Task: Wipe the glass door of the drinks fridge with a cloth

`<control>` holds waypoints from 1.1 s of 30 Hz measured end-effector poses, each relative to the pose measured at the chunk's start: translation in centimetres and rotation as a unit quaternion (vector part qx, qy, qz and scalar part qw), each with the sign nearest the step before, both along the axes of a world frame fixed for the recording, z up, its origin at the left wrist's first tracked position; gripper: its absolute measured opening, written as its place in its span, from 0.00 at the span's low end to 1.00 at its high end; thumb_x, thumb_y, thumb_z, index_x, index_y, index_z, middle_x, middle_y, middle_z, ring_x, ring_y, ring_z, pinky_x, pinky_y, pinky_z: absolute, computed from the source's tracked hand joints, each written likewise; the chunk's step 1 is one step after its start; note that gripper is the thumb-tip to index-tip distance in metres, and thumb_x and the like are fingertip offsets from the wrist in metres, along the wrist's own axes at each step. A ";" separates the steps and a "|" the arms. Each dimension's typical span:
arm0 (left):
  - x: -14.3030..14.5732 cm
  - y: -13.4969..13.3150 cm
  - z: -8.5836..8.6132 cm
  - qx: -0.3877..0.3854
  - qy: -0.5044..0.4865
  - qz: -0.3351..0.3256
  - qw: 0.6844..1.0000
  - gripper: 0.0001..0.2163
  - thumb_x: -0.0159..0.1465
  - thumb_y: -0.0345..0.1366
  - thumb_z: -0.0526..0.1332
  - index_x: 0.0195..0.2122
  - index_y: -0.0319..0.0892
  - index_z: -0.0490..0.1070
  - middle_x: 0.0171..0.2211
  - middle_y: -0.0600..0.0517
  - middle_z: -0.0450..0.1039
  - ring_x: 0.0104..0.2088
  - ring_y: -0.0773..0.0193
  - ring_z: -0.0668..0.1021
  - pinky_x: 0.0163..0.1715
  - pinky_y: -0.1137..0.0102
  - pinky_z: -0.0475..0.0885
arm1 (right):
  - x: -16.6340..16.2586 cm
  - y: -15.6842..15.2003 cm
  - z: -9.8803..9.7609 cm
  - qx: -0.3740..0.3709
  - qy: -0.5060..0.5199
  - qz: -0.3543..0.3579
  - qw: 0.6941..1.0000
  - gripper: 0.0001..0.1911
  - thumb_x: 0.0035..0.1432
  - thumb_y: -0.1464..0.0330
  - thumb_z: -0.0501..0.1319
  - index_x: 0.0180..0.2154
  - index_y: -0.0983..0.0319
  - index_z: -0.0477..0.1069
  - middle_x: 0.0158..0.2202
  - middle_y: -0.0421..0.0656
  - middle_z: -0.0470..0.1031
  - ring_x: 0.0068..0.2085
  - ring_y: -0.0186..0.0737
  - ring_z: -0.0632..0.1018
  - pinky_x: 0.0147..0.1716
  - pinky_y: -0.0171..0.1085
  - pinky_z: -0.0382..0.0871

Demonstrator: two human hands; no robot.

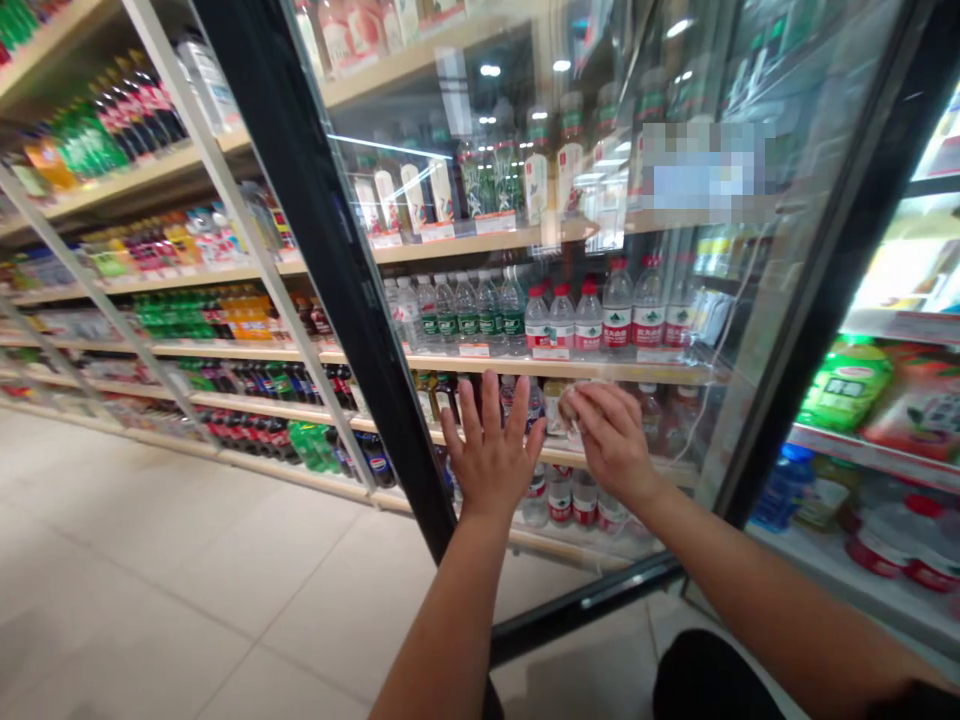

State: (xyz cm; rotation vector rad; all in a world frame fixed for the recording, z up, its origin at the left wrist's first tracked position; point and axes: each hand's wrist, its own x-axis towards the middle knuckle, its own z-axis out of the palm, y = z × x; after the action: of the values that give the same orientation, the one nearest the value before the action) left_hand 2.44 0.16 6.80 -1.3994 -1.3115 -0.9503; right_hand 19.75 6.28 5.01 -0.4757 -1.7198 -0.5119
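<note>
Straight ahead is a glass door (480, 80) in a black frame, with shelves of bottles showing through it. My left hand (491, 455) is raised with its fingers spread, palm toward the lower part of the pane; it appears to lie flat on the glass and holds nothing. To its right, my right hand (611, 435) is closed, fingers bunched around a small crumpled light-brown cloth (568, 408) held against or very near the glass. Most of the cloth is hidden by the fingers.
Long shelves of drink bottles (172, 315) run along the left. Beyond the door's right edge is a cooler with packaged drinks, among them a green pack (847, 380). A pale tiled floor (187, 570) spreads at lower left. My dark-clothed knee (712, 680) shows at the bottom.
</note>
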 end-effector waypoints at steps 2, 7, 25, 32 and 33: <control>0.0 0.0 0.0 0.005 0.001 0.000 1.000 0.36 0.64 0.47 0.63 0.70 0.50 0.48 0.70 0.44 0.49 0.71 0.48 0.44 0.68 0.45 0.43 | 0.2 0.4 1.5 -0.003 0.038 -0.015 0.999 0.32 0.63 0.77 0.55 0.66 0.50 0.58 0.56 0.47 0.72 0.58 0.46 0.70 0.59 0.51 0.67; 0.0 0.1 -0.2 0.014 0.008 0.014 1.000 0.35 0.65 0.49 0.62 0.69 0.50 0.50 0.70 0.45 0.48 0.71 0.49 0.44 0.68 0.47 0.43 | -0.3 0.1 -1.2 0.003 0.031 -0.023 0.999 0.34 0.62 0.78 0.56 0.66 0.52 0.57 0.56 0.49 0.71 0.59 0.48 0.69 0.58 0.52 0.68; 0.0 0.2 -0.4 0.010 -0.007 -0.012 1.000 0.32 0.67 0.47 0.60 0.69 0.51 0.50 0.70 0.47 0.49 0.71 0.50 0.44 0.69 0.46 0.42 | -1.3 -0.5 -0.3 0.017 -0.018 -0.025 0.999 0.34 0.62 0.78 0.58 0.66 0.52 0.58 0.54 0.48 0.72 0.57 0.48 0.71 0.57 0.51 0.69; 0.1 0.2 -0.4 0.021 0.000 -0.007 1.000 0.32 0.66 0.47 0.60 0.69 0.51 0.50 0.70 0.48 0.48 0.71 0.51 0.44 0.69 0.48 0.41 | -0.7 0.4 1.7 0.029 0.053 -0.059 0.996 0.31 0.63 0.76 0.57 0.65 0.52 0.60 0.57 0.49 0.70 0.58 0.48 0.71 0.59 0.52 0.67; 0.1 0.2 -0.4 0.020 -0.001 -0.007 1.000 0.32 0.66 0.46 0.60 0.69 0.51 0.50 0.70 0.48 0.48 0.71 0.51 0.44 0.69 0.48 0.41 | -0.9 0.3 0.5 0.035 0.040 -0.059 0.997 0.31 0.63 0.76 0.57 0.65 0.52 0.59 0.56 0.49 0.70 0.59 0.48 0.70 0.58 0.52 0.67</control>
State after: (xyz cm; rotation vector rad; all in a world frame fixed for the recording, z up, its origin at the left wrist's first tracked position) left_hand 2.49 0.39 6.42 -1.3785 -1.2787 -0.9817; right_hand 18.86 6.57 5.54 -0.5429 -1.5981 -0.6272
